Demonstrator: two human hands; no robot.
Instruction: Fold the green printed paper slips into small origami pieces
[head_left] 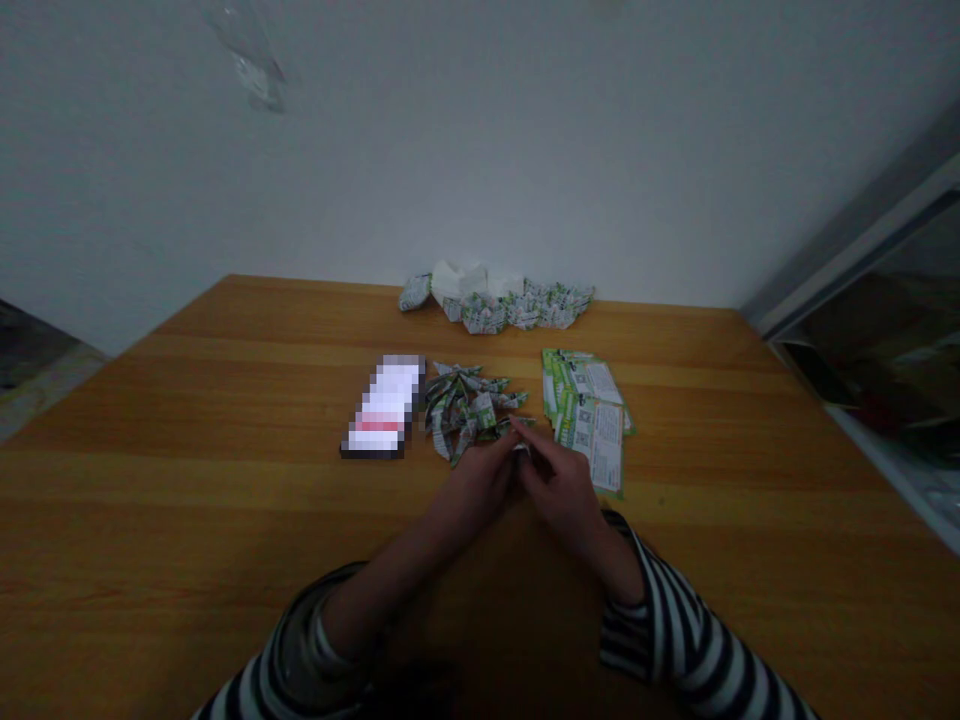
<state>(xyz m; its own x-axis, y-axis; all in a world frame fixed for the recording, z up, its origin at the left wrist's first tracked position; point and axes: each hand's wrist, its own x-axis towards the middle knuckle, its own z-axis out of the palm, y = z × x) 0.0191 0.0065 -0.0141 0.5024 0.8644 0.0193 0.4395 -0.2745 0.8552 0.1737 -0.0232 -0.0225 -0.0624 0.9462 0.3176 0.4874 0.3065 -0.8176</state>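
Pale wall [480, 150] behind, a wooden table [187, 480] in dim light. Both hands meet at its middle: the left hand [472, 490] and the right hand [562, 490] pinch their fingertips on a small folded paper piece [521, 447], mostly hidden between them, just short of the pile of folded pieces [469, 405]. A stack of printed slips [592, 415] lies just beside the right hand. A phone [384, 408] sits left of the pile. The risk, I judge, is that a knuckle nudges the pile and scatters it — or the tiny piece slips from so narrow a pinch.
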